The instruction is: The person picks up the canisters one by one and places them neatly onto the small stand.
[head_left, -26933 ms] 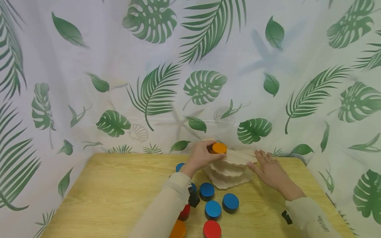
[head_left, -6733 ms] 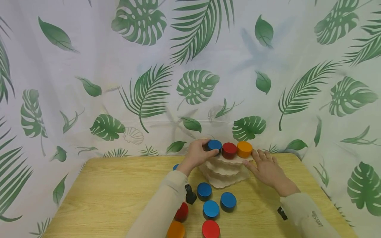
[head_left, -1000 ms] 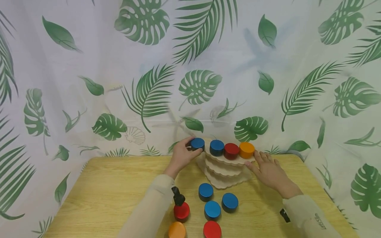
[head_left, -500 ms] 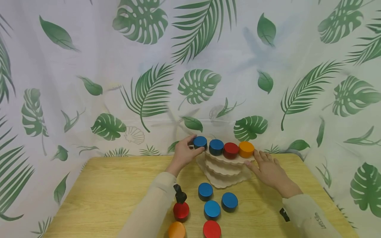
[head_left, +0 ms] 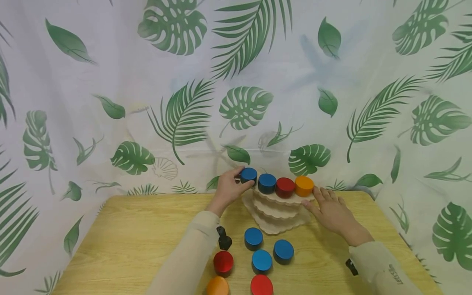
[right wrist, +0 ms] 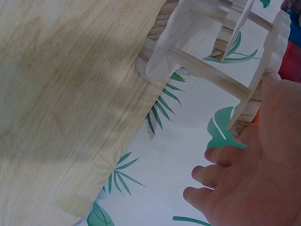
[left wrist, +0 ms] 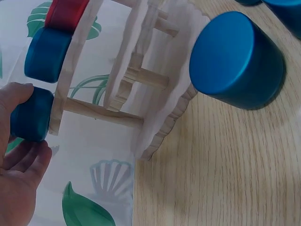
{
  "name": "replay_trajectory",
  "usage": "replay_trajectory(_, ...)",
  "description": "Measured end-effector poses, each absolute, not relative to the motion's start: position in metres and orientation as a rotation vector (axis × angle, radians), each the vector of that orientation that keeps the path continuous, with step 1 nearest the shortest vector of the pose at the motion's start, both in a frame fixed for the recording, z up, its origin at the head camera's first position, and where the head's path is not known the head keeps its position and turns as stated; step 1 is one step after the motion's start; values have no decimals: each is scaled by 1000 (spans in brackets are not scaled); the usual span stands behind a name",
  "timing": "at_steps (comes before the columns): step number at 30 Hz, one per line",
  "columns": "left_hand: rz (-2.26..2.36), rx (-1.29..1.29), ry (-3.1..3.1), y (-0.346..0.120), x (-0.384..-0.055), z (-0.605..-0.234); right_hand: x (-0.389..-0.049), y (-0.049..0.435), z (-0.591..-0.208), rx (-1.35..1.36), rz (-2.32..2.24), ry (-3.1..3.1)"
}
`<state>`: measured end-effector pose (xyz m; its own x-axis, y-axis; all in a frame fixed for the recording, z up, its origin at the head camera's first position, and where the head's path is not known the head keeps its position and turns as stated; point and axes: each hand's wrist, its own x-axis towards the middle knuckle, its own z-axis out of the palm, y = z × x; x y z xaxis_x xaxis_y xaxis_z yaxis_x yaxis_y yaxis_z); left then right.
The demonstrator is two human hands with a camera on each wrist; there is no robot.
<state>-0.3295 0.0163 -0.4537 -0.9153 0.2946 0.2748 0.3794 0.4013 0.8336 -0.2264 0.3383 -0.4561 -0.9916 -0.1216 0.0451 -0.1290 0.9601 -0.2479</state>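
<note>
A pale wooden three-tier stand (head_left: pixel 276 225) with scalloped edges stands at the back of the table. On its top tier, right to left, sit an orange cylinder (head_left: pixel 304 186), a red cylinder (head_left: pixel 285 187) and a blue cylinder (head_left: pixel 267 183). My left hand (head_left: pixel 229 189) holds another blue cylinder (left wrist: pixel 33 115) between thumb and fingers at the tier's left end, a small gap from its neighbour. My right hand (head_left: pixel 333 213) touches the tier's right end, thumb at the front edge and the other fingers stretched out (right wrist: pixel 202 197).
Nearer the front lie several more cylinders: three blue, one of them (head_left: pixel 253 239) close before the stand, two red (head_left: pixel 223 263) and an orange one (head_left: pixel 217 286). A leaf-printed curtain (head_left: pixel 199 123) hangs right behind the table's back edge (head_left: pixel 147 196).
Since 26.9 s ago, orange, red and blue cylinders have come to rest on the top tier. Within the last second my left hand has moved slightly right with another blue cylinder. My right hand stays put.
</note>
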Motion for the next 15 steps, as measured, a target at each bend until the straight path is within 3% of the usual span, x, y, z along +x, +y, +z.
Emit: replay_trajectory(15, -1576, -589, -2530, 23, -330, -453, -227, 339, -457, 195, 417, -3067)
